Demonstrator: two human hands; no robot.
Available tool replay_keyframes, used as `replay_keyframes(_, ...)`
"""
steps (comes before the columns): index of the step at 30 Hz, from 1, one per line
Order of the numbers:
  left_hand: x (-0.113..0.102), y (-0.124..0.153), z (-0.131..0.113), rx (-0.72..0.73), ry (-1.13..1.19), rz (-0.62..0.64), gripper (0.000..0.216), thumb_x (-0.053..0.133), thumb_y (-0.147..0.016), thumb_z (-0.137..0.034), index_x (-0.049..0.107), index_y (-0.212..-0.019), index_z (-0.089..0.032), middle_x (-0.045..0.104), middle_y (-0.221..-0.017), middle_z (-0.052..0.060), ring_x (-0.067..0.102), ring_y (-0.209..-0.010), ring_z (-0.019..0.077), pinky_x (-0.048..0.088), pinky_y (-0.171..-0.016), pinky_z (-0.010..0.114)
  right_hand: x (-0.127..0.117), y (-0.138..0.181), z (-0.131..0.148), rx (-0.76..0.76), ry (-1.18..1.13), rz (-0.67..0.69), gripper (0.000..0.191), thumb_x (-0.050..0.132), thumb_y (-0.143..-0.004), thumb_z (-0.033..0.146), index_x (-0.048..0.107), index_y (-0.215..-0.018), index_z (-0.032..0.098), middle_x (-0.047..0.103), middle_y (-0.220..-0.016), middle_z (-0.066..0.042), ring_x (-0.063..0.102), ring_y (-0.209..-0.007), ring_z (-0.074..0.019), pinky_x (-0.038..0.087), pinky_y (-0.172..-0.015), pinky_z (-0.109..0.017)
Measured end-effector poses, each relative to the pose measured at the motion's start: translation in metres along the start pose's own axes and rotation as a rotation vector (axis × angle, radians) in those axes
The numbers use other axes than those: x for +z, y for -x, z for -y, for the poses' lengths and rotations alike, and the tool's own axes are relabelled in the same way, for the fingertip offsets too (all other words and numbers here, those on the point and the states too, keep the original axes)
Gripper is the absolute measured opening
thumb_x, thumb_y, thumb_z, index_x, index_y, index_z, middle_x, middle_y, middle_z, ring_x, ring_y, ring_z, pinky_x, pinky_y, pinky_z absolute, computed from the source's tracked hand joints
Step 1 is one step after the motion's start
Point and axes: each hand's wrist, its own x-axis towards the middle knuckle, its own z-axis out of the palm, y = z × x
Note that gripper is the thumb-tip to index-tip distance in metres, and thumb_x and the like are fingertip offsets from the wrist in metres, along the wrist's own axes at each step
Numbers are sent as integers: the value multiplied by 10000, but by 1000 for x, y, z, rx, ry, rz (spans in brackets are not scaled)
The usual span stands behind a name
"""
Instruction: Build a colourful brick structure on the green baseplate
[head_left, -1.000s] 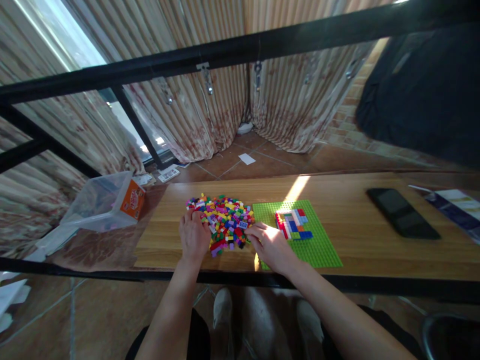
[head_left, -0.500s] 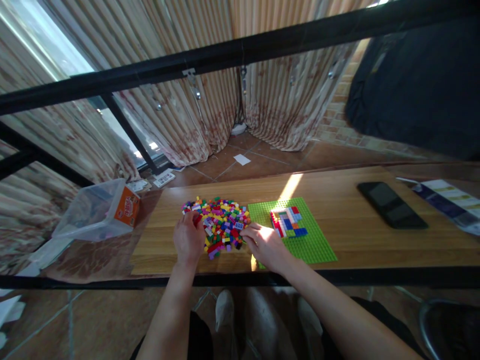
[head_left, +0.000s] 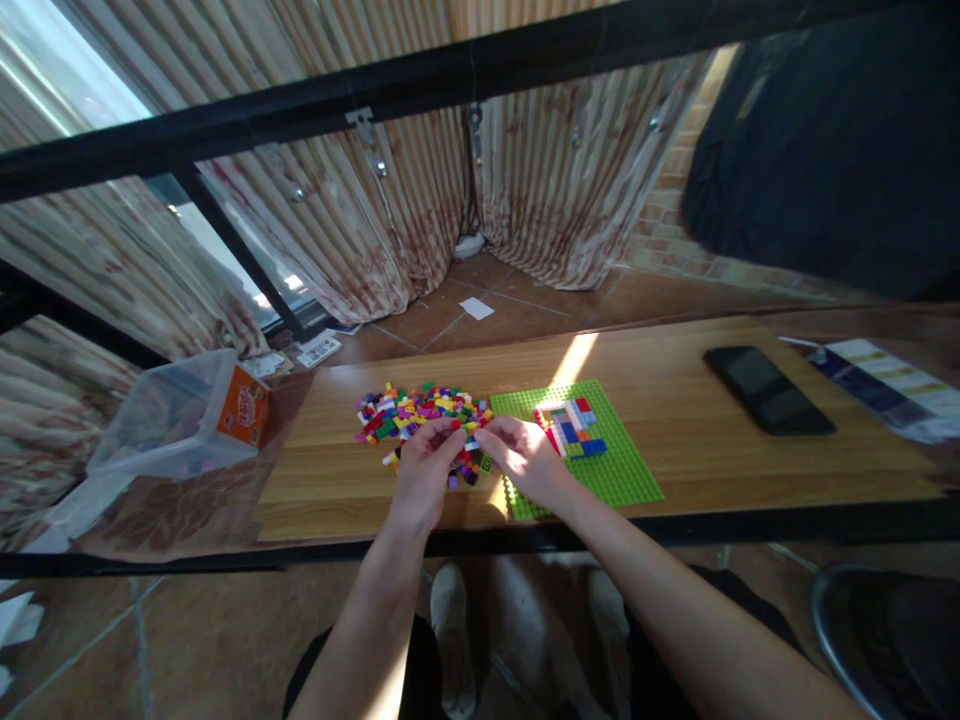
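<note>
My left hand (head_left: 424, 470) is closed in a pinch over the near side of a heap of toy bricks (head_left: 420, 405) in many colours. A small red brick (head_left: 456, 425) shows at its fingertips. My right hand (head_left: 525, 462) faces it, thumb and fingers pinched together; what they hold, if anything, is too small to make out. Right of the heap lies a green baseplate (head_left: 622, 480), its left part behind my right hand. On it sits a low, roughly square build of red, white and blue bricks (head_left: 574, 430).
A dark phone (head_left: 769, 390) lies on the wooden table (head_left: 330, 490), with a printed packet (head_left: 892, 385) farther right. A clear plastic box (head_left: 161, 430) with an orange label stands beyond the left end. A black bar (head_left: 675, 528) runs along the near edge.
My left hand has moved right from the heap's left side, bringing the red brick close to my right hand's fingertips. The view has shifted slightly.
</note>
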Motion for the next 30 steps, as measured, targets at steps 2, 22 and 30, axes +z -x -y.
replay_keyframes(2, 2, 0, 1, -8, 3, -3, 327, 808, -578, -277, 639, -829, -152, 623, -717, -30, 558, -609, 68, 447, -567, 179, 0, 0, 2, 0, 2, 3, 292, 630, -833, 447, 580, -714, 185, 539, -597, 27, 493, -548, -107, 372, -487, -226)
replay_keyframes(22, 6, 0, 6, -13, -31, 61, 280, 776, -613, -258, 636, -826, -143, 634, -690, -19, 577, -554, 80, 492, -557, 215, 3, -3, 1, 68, -174, 4, 296, 600, -828, 455, 585, -699, 188, 536, -535, 31, 475, -462, -92, 375, -429, -221)
replay_keyframes(30, 5, 4, -2, -58, 35, 83, 330, 815, -577, -280, 630, -819, -155, 632, -713, -20, 604, -583, 90, 500, -555, 216, 2, -3, 6, 225, -345, 12, 313, 646, -750, 481, 576, -696, 181, 559, -550, 26, 475, -470, -90, 352, -430, -217)
